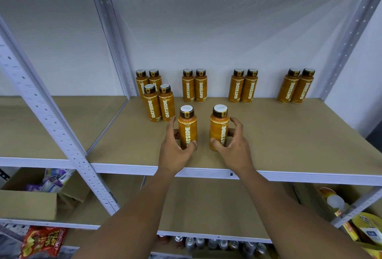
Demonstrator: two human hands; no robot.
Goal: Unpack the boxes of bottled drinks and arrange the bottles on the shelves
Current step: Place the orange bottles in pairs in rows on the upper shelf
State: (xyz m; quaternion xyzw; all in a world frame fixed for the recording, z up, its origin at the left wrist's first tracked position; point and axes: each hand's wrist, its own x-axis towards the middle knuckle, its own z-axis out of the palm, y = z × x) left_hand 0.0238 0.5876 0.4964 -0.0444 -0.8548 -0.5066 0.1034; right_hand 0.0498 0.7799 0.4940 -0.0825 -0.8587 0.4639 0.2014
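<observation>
Two orange Oatside bottles with dark caps stand upright near the middle front of the brown shelf board [279, 145]. My left hand [175, 149] grips the left bottle [187, 128], thumb on its front and fingers behind. My right hand [233, 147] grips the right bottle [219, 126] the same way. Behind them stand more such bottles: several in a cluster at the left [159, 103], a pair [194, 87] at centre, a pair [242, 87] to its right, and a pair [295, 87] at the far right by the wall.
A grey perforated upright [51, 122] slants across the left. The lower shelf holds an open cardboard box [29, 198] at left and yellow packages [351, 217] at right. Cans [217, 243] and a red snack bag [43, 240] lie below.
</observation>
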